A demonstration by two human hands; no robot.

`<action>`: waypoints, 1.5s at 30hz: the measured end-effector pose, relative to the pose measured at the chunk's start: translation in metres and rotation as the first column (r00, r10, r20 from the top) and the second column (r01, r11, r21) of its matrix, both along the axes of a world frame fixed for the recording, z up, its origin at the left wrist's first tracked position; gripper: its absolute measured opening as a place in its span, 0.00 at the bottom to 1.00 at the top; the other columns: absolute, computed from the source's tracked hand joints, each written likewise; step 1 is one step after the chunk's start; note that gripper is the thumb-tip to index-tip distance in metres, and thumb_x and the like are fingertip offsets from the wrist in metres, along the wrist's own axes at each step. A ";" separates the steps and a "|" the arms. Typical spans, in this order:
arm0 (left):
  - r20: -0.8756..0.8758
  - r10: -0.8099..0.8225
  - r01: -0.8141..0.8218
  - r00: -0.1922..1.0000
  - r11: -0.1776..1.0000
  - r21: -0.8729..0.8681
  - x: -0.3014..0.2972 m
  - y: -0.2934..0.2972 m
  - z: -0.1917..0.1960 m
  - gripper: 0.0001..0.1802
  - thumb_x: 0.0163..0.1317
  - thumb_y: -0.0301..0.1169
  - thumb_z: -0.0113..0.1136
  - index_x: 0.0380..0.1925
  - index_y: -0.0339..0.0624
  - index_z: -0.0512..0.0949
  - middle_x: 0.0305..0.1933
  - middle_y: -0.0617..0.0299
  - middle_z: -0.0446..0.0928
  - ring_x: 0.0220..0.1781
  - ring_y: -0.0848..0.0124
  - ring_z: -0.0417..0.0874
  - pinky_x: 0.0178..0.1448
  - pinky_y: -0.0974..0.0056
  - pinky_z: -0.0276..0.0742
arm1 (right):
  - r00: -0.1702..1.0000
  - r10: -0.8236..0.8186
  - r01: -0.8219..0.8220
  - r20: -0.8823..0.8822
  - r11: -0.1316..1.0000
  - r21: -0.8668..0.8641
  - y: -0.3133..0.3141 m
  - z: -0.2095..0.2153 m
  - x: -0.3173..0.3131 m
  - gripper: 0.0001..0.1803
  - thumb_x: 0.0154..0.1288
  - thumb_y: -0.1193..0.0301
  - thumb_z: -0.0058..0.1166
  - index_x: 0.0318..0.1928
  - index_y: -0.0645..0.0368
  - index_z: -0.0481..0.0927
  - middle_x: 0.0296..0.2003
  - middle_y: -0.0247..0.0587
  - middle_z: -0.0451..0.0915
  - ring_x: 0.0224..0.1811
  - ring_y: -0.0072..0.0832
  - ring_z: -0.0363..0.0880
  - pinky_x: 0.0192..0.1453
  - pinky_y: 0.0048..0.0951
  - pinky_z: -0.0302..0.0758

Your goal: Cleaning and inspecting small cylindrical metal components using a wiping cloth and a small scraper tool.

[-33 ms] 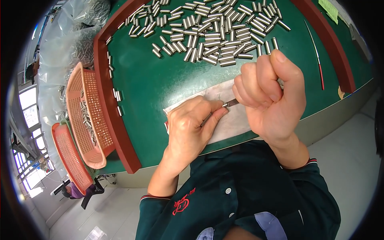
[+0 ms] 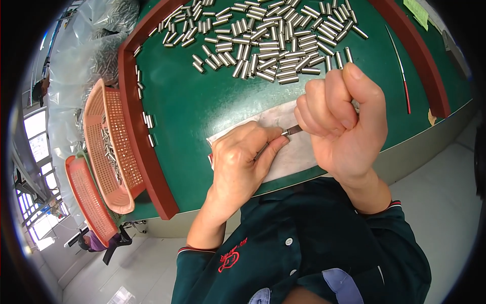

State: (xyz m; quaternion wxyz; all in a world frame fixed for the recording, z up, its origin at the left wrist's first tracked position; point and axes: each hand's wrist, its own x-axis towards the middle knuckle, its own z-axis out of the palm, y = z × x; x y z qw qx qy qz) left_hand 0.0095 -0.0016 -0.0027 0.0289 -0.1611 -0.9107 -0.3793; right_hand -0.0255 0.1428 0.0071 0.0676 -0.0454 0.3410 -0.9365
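Observation:
My left hand (image 2: 240,154) is closed, with thumb and index finger pinching a small metal tube (image 2: 284,134) that is mostly hidden; only its end shows. My right hand (image 2: 344,116) makes a fist around a thin, flat metal blade (image 2: 294,130), thumb pointing up. Its tip meets the end of the tube; whether it goes inside is too small to tell. The blade's handle is hidden in the fist. Beneath both hands lies a pale cloth (image 2: 298,157) on the green tabletop (image 2: 182,111). Beyond them, many shiny metal tubes (image 2: 281,50) lie loosely heaped.
Dark red rails (image 2: 147,152) border the table at left and right. A slim, pointed tool with a red handle (image 2: 406,93) lies by the right rail. Outside the left rail are a salmon plastic basket (image 2: 126,157) with metal pieces, another basket (image 2: 88,197), and clear bags (image 2: 76,76).

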 end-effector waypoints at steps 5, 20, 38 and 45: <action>-0.015 -0.014 0.014 1.000 1.000 0.005 0.000 0.000 -0.001 0.06 0.42 0.23 0.64 0.22 0.38 0.76 0.15 0.59 0.67 0.18 0.64 0.70 0.22 0.64 0.64 | 0.999 -0.032 0.033 -0.019 0.999 0.019 -0.001 -0.002 0.001 0.23 0.66 0.64 0.26 0.11 0.51 0.52 0.08 0.26 0.52 0.11 0.16 0.41 0.16 0.21 0.44; 0.037 -0.032 0.030 0.999 0.998 0.051 0.001 -0.002 0.002 0.06 0.41 0.20 0.63 0.21 0.34 0.74 0.15 0.57 0.67 0.17 0.61 0.70 0.20 0.62 0.65 | 0.994 -0.022 0.059 -0.107 0.930 0.362 -0.013 0.008 0.014 0.25 0.66 0.64 0.26 0.10 0.51 0.51 0.09 0.27 0.53 0.11 0.20 0.49 0.18 0.24 0.48; -0.192 -0.050 0.038 0.980 0.997 -0.063 0.011 -0.012 0.007 0.08 0.43 0.21 0.62 0.25 0.37 0.73 0.18 0.57 0.69 0.18 0.60 0.70 0.22 0.61 0.65 | 0.961 -0.166 0.184 -0.223 0.981 0.064 -0.007 -0.006 0.017 0.21 0.66 0.71 0.30 0.14 0.58 0.54 0.11 0.29 0.52 0.13 0.17 0.46 0.18 0.22 0.44; -0.664 0.377 -0.645 0.646 0.734 -0.212 0.035 -0.103 0.078 0.03 0.53 0.20 0.55 0.29 0.36 0.73 0.26 0.61 0.75 0.24 0.72 0.74 0.30 0.72 0.69 | 0.976 -0.161 0.175 -0.143 0.980 0.091 -0.001 -0.009 0.022 0.23 0.66 0.67 0.27 0.11 0.55 0.52 0.09 0.28 0.50 0.13 0.17 0.44 0.18 0.23 0.43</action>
